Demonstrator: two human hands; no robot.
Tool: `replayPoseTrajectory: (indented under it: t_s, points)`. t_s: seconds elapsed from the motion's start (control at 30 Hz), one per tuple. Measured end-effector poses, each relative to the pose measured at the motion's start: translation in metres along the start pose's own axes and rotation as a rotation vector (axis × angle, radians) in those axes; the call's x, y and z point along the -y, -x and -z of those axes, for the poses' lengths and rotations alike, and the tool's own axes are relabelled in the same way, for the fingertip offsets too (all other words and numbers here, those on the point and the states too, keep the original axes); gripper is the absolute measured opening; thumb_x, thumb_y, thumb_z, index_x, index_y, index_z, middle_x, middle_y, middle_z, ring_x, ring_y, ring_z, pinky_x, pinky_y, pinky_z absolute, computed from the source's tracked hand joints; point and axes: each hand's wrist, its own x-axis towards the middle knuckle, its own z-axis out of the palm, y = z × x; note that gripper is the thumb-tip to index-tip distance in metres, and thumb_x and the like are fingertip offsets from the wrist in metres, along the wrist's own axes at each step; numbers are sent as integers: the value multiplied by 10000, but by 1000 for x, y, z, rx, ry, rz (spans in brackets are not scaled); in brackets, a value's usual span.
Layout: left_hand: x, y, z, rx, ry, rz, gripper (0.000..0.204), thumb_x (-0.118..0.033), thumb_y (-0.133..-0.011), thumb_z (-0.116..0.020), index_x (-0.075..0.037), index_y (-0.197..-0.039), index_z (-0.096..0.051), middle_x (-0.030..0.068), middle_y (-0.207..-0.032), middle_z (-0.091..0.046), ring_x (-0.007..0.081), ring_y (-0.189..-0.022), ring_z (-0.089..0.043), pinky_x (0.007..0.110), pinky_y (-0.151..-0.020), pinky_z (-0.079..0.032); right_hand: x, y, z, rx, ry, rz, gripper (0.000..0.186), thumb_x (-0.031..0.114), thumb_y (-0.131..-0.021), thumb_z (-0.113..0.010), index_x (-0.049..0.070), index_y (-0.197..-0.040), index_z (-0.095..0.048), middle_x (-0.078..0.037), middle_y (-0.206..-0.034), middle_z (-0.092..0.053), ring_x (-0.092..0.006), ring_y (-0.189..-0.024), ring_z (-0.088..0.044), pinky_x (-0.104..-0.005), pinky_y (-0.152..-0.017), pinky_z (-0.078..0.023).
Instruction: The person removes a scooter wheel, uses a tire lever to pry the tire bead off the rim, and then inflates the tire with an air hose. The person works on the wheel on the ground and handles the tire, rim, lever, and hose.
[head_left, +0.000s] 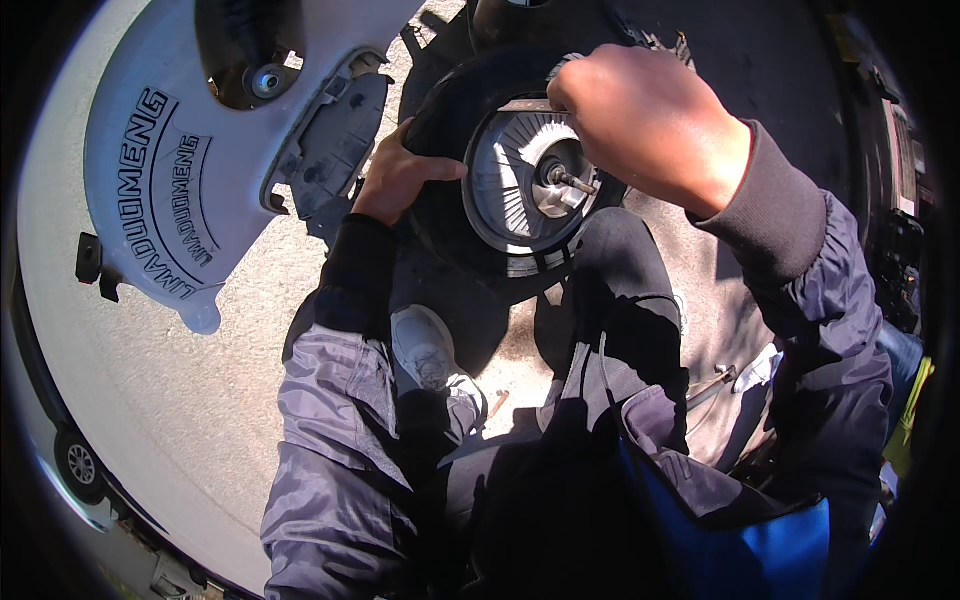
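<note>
A wheel with a black tyre (432,215) and a finned silver hub (505,165) lies in front of my knees, its threaded axle (572,180) pointing toward me. My left hand (402,175) rests open on the tyre's left side, thumb stretched toward the rim. Over the wheel's upper right, my right hand (640,120) is closed in a fist. A flat metal bar (525,105) runs from under this fist along the rim's upper edge. The fist covers the rest of the bar, and another ridged metal bit shows above the knuckles.
At the left stands a large white body panel (130,200) with printed lettering, a grey plastic part (345,140) beside it. Tools and a white cloth (758,368) lie on the ground to my right. My shoe (425,345) is close below the wheel. A car wheel (78,462) shows far left.
</note>
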Motion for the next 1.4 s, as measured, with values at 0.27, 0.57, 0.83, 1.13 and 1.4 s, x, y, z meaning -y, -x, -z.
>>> replayPoseTrajectory:
  t_s: [0.27,0.57,0.83,1.13,1.4]
  points:
    - [15,-15,-4,-61,-83,-53,938,-334,-666,-996,115,-1389,-601,214,-1278,-731,285,-1168,-715,368,-1057,-543,-42,-164,34,921,221,211,282,305,-852,-818,40,-943,-844,-145,-896,-802,-301,-827,-758,-457,-802,-587]
    - [6,-21,-19,-256,-310,-54,982,-494,-712,-971,130,-1377,-610,256,-1303,-727,319,-1171,-731,379,-1040,-555,-104,-109,-20,477,310,82,369,416,-847,-732,55,-808,-796,-158,-793,-756,-360,-734,-733,-460,-683,-586]
    - [-7,-19,-29,-257,-232,-104,735,-445,-769,-948,82,-1233,-730,195,-1155,-796,279,-1032,-772,368,-973,-579,-143,-85,-63,265,279,96,372,436,-824,-739,82,-716,-778,-144,-659,-704,-353,-641,-705,-466,-648,-576]
    - [4,-17,-22,-308,-291,-86,739,-415,-766,-954,98,-1242,-716,201,-1161,-794,279,-1078,-763,361,-1000,-567,-164,-102,-85,211,149,168,367,399,-834,-711,78,-656,-738,-147,-646,-693,-366,-633,-694,-474,-650,-572]
    - [0,-8,-24,-282,-248,-127,742,-398,-766,-956,108,-1248,-704,208,-1191,-787,274,-1096,-761,362,-1011,-567,-215,-77,-66,169,-331,-190,315,345,-887,-806,31,-905,-780,-139,-749,-724,-273,-681,-694,-410,-681,-553]
